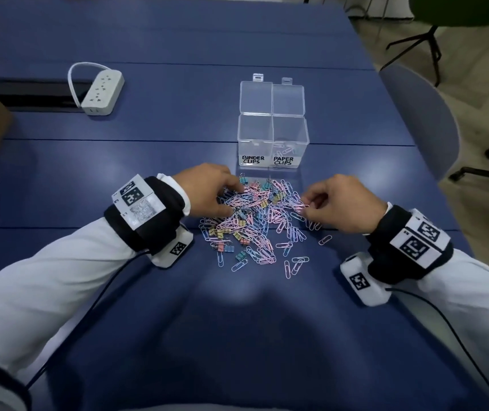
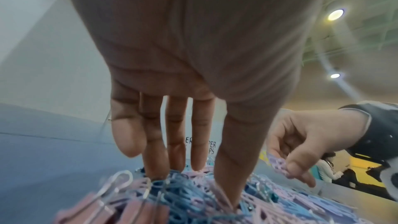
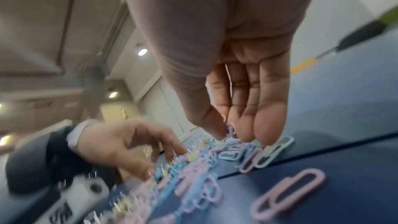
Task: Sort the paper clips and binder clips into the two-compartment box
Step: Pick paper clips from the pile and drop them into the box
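Observation:
A mixed pile of pastel paper clips and small binder clips (image 1: 255, 226) lies on the blue table in front of the clear two-compartment box (image 1: 255, 134). Its lids stand open behind it. The left cell is labelled BINDER CLIPS; the right cell (image 1: 290, 137), labelled PAPER CLIPS, holds a few paper clips. My left hand (image 1: 231, 200) rests on the pile's left side, straight fingers (image 2: 157, 164) and thumb pressed into the clips (image 2: 183, 198), thumb apart from them. My right hand (image 1: 304, 209) is at the pile's right edge, thumb and forefinger pinching a few pink and lilac paper clips (image 3: 231, 129).
A white power strip (image 1: 102, 93) lies at the back left beside a dark cable slot (image 1: 35, 94). A grey chair (image 1: 421, 120) stands by the table's right edge. Loose paper clips (image 1: 293, 262) are scattered toward me. Camera cables trail from both wrists.

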A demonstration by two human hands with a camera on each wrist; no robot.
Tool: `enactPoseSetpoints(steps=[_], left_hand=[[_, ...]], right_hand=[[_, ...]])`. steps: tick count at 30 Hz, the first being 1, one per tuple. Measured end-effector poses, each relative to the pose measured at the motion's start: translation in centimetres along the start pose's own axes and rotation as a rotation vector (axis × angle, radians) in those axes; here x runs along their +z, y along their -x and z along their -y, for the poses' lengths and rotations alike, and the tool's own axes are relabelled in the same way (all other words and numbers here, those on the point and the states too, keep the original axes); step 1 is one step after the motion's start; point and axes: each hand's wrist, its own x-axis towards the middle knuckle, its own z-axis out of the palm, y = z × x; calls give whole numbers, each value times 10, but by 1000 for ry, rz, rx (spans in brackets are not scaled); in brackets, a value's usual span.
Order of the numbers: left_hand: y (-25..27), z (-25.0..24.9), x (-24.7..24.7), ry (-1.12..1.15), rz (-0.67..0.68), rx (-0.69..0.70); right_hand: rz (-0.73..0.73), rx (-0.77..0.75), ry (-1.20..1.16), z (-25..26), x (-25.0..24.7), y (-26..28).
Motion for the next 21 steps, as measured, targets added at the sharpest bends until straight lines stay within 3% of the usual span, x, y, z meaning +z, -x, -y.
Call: enactPoseSetpoints(steps=[4, 7, 13, 21], left_hand=[[-2, 1, 3, -4, -18, 40], [-6, -1, 5, -16, -47, 48], [-7, -6, 5, -5, -77, 50], [1, 7, -12, 377, -108, -50]], right_hand=[[79, 156, -512, 1, -4, 5], [106, 182, -726, 5, -11, 4], [58, 120, -740, 13, -29, -7], [-127, 12, -548, 27, -71, -43]])
